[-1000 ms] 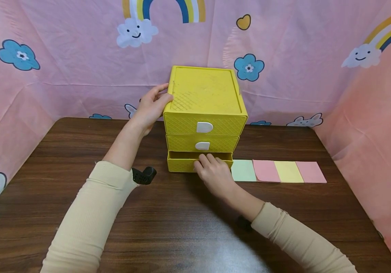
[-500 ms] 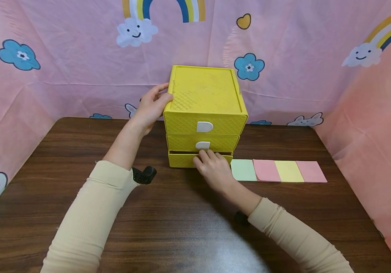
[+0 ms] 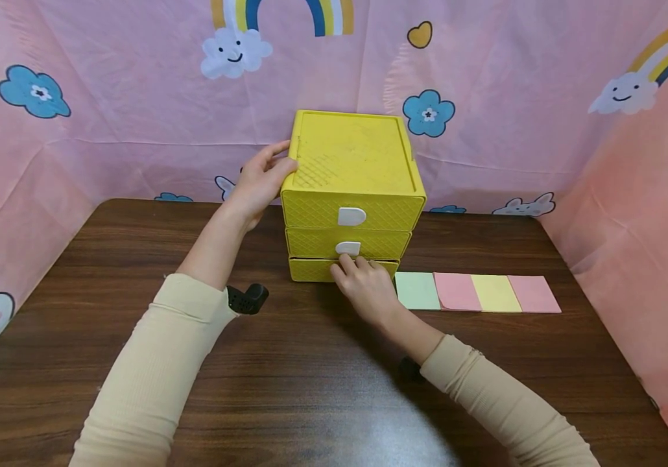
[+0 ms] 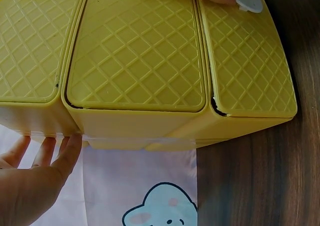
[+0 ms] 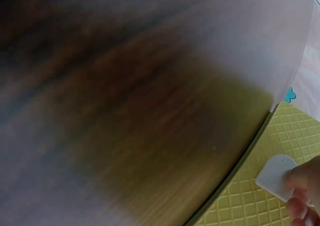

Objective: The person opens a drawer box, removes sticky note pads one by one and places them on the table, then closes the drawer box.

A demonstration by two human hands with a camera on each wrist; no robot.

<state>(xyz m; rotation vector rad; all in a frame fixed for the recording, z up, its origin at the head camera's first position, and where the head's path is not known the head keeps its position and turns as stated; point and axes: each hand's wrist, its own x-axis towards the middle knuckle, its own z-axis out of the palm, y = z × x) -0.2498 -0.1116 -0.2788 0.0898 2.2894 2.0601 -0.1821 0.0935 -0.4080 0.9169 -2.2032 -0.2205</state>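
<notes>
A yellow plastic drawer unit stands upright at the back of the table, its three drawers each with a lattice-patterned front. The bottom drawer is almost flush, with a thin dark gap along its top edge. My right hand pinches this drawer's white handle, thumb on its face; the head view hides the handle behind the fingers. At the unit's left side, my left hand steadies it, the thumb at the top edge and fairly straight fingers touching the side wall.
Sticky-note pads in green, pink, yellow and pink again lie in a row right of the unit on the dark wooden table. Pink printed cloth hangs closely behind and at both sides.
The bottom drawer has slid back into the unit from partly pulled out, and my right hand has moved forward with it. My left hand has stayed at the unit's side.
</notes>
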